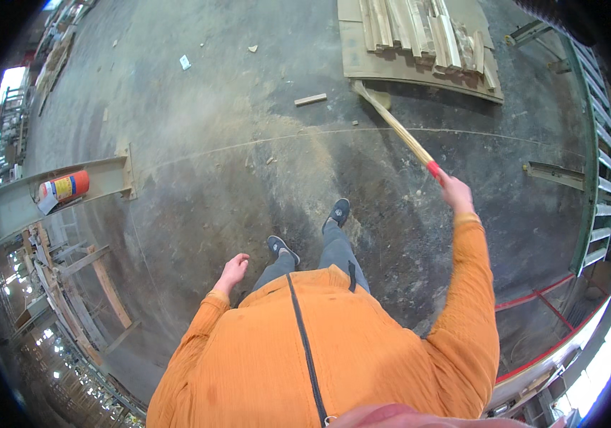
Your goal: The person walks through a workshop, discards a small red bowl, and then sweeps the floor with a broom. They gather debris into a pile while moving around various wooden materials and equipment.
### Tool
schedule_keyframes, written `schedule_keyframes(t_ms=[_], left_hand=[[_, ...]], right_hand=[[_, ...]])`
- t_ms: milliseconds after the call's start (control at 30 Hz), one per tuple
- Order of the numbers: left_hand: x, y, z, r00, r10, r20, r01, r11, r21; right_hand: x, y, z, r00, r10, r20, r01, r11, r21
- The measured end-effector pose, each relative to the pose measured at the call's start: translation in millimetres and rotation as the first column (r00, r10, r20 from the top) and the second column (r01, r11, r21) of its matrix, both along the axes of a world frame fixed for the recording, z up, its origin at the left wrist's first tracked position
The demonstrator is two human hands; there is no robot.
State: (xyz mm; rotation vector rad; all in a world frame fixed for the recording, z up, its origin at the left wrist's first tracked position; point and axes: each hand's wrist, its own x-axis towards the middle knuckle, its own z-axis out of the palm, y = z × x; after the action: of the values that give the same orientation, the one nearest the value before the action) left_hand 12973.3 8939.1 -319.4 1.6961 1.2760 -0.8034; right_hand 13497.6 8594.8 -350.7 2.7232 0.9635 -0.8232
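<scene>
Now, a Long Stick Over a Big Dusty Floor

From far off, I look down at a gray floor. It has dark spots, and pale dust lies across its middle. The right hand is wrapped around the red end of a long wooden stick. The stick's far end is just beside the near left corner of a flat brown sheet. I can't tell if that end touches the floor. The left hand hangs beside the orange jacket, its fingers a little bent, and it has hold of nothing.

Lots of wood strips lie side by side on the brown sheet, back from its near edge. A small wood block lies on the floor, left of the sheet's near left corner. Farther left, I see a white scrap.

At the floor's left side there is a thick metal beam, with a red can up against it. I can't tell how the can stays there. At the right side, I see a metal ladder and red rails.
</scene>
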Motion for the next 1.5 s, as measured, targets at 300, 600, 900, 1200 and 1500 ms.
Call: schedule_keyframes(t_ms=[300,600,900,1200,1500], left_hand=[[37.3,-7.8,-33.9,0.970,-0.028,0.243,0.028,1.000,0.006],[-38.1,-8.1,-28.5,0.944,0.284,0.166,-0.273,0.958,-0.087],[-132.9,54.0,-47.2,0.979,0.073,0.191,-0.067,0.997,-0.037],[-186.4,171.6,-80.4,0.978,-0.046,0.205,0.041,0.999,0.026],[-223.0,172.9,-90.2,0.975,-0.019,0.222,0.027,0.999,-0.032]], right_hand=[[-94.8,-156.1,57.0,0.810,-0.585,0.042,0.584,0.811,0.028],[-198.9,79.7,-32.6,0.411,-0.623,-0.666,0.828,0.561,-0.013],[-248.5,209.9,0.4,0.454,-0.268,-0.850,0.799,0.545,0.255],[-474.9,-4.3,69.5,0.786,-0.604,-0.136,0.619,0.766,0.176],[-480.6,83.8,15.4,-0.621,-0.335,-0.708,0.775,-0.393,-0.494]])
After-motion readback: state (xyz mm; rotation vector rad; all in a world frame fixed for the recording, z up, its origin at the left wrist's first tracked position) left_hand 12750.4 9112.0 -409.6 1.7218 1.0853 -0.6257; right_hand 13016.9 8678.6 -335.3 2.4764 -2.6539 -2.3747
